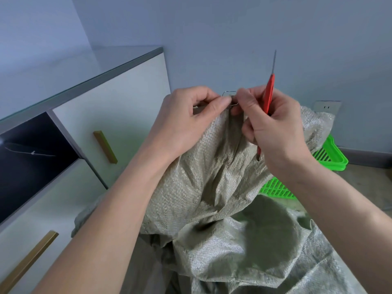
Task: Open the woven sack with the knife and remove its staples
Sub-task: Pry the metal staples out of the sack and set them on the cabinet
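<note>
A grey-green woven sack (pixel 212 187) is bunched up in front of me, its top edge lifted. My left hand (pixel 186 122) pinches that top edge between thumb and fingers. My right hand (pixel 273 126) grips a red-handled knife (pixel 269 94), whose thin blade points straight up. The thumb and forefinger of that hand also pinch a bent wire staple (pixel 230 94) that sticks up from the sack's edge between the two hands.
A white cabinet (pixel 118 96) with brass handles and a dark open compartment stands at the left. A green plastic basket (pixel 326 155) lies behind the sack at the right, on the floor by the blue wall. A wall socket (pixel 326 107) sits low on that wall.
</note>
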